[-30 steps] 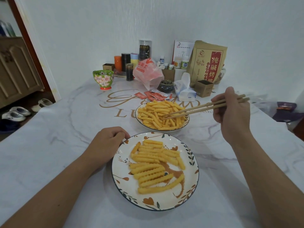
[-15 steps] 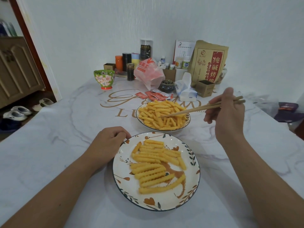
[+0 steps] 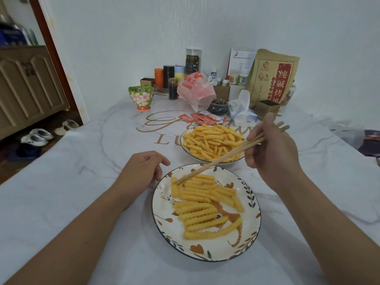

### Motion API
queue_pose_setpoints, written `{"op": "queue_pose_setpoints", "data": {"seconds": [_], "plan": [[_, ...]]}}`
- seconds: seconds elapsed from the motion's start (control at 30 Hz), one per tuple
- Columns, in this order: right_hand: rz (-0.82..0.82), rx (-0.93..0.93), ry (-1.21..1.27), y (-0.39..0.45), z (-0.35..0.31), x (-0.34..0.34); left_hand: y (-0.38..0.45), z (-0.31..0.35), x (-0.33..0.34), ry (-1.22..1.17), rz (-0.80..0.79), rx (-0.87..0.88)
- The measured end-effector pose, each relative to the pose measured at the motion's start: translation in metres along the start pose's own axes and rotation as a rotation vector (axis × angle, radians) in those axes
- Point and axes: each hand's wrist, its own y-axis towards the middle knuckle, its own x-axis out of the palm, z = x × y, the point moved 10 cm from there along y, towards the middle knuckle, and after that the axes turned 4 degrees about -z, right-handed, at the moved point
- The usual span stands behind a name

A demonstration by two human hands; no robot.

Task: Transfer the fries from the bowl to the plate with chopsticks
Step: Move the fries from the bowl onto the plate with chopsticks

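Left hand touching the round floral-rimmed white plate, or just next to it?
Cannot tell. In the head view the left hand sits loosely curled by the round floral-rimmed white plate, its fingers right at the rim's far-left edge; neither contact nor a gap shows plainly.

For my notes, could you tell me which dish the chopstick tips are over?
The floral plate nearest the person; the chopsticks cross the bowl behind it.

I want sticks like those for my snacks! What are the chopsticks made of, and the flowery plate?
The chopsticks look like plain wood or bamboo: pale tan, matte, no shine. The plate looks like glazed ceramic: a smooth white surface with a soft sheen, painted leaves and flowers, and a dark rim. Hard plastic can look alike, so that one is a guess.
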Motion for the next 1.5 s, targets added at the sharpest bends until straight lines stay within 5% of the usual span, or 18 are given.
{"op": "queue_pose_setpoints", "data": {"seconds": [0.17,0.43,0.73,0.9,1.17,1.5], "plan": [[-0.031,-0.006,-0.102,-0.003,-0.002,0.008,-0.001,0.002,0.004,0.005,-0.008,0.001],[0.211,-0.195,-0.123,0.004,-0.018,-0.034,-0.002,0.003,0.002,0.045,0.039,0.018],[-0.015,-0.333,-0.384,-0.004,-0.015,0.002,-0.004,0.005,0.005,0.112,0.034,0.028],[-0.024,-0.308,-0.350,-0.004,-0.010,0.004,-0.004,0.005,0.004,0.113,0.038,0.032],[0.224,-0.243,-0.073,-0.001,-0.024,-0.033,-0.004,0.005,0.002,0.094,0.044,0.031],[-0.143,-0.127,-0.028,-0.015,-0.034,0.018,-0.005,0.008,0.002,0.097,0.046,0.046]]}}
